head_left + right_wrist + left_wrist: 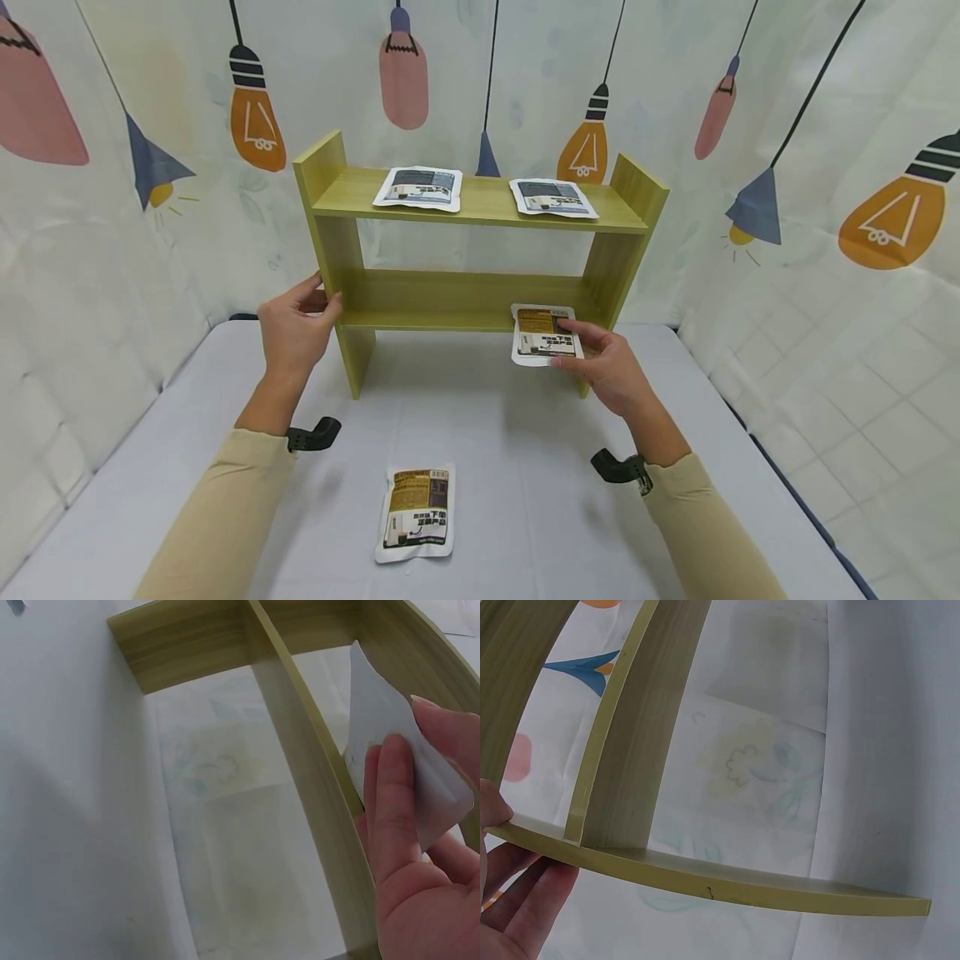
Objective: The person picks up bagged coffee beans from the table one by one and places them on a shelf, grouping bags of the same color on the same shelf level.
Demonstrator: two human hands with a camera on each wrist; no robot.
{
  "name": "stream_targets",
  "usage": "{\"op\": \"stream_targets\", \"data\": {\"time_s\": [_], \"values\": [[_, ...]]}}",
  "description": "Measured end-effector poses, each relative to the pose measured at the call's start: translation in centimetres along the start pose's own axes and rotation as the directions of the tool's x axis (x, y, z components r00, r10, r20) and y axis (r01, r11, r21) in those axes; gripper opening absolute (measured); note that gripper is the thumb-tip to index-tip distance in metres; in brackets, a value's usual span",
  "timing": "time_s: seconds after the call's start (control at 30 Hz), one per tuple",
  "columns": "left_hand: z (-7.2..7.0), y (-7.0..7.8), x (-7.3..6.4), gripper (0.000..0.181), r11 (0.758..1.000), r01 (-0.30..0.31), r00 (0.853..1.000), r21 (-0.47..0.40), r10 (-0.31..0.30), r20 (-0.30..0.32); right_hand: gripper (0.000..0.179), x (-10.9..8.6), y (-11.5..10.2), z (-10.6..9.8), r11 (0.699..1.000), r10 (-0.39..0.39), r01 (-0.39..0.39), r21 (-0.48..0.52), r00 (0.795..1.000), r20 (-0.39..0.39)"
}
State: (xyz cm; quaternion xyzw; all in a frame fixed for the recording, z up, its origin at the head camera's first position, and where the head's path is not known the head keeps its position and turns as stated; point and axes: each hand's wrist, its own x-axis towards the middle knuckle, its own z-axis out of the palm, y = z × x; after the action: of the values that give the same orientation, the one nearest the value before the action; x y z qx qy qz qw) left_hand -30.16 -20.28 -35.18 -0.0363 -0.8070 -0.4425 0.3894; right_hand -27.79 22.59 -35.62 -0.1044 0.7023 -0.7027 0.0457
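A small yellow-green wooden shelf rack (457, 298) with two tiers stands on the white-covered table. My left hand (296, 325) grips the front edge of its left side panel; in the left wrist view thumb and fingers of that hand (529, 907) lie on opposite faces of the panel (742, 891). At the right part of the lower tier, my right hand (618, 371) pinches a flat white pouch (534, 327) with a brown and black label. The right wrist view shows the pouch's plain back (439, 784), slightly bent, with fingers against it, beside the shelf board.
Two pouches lie on the top tier, a left pouch (422, 187) and a right pouch (553, 198). Another brown-labelled pouch (416, 512) lies on the table (517, 500) in front of the rack. A wall sheet (322, 50) with printed lamps hangs close behind.
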Motion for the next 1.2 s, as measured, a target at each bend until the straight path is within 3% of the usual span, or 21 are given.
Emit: {"op": "stream_targets", "data": {"time_s": [0.37,0.87,1.2], "values": [[0.0,-0.2,0.0,0.04,1.0,0.001,1.0,0.005,-0.001,-0.001,0.081,-0.4,-0.6,-0.2,1.0,0.021,-0.02,-0.023,0.997,0.08],[0.0,-0.1,0.1,0.04,1.0,0.007,1.0,0.008,-0.007,-0.001,0.074,0.7,-0.2,-0.6,0.997,-0.005,0.007,-0.081,1.0,0.02],[0.2,-0.3,0.1,0.041,0.999,-0.032,0.999,-0.036,0.031,-0.022,0.07,1.2,-0.2,-0.8,0.992,-0.015,0.015,-0.125,1.0,0.007]]}}
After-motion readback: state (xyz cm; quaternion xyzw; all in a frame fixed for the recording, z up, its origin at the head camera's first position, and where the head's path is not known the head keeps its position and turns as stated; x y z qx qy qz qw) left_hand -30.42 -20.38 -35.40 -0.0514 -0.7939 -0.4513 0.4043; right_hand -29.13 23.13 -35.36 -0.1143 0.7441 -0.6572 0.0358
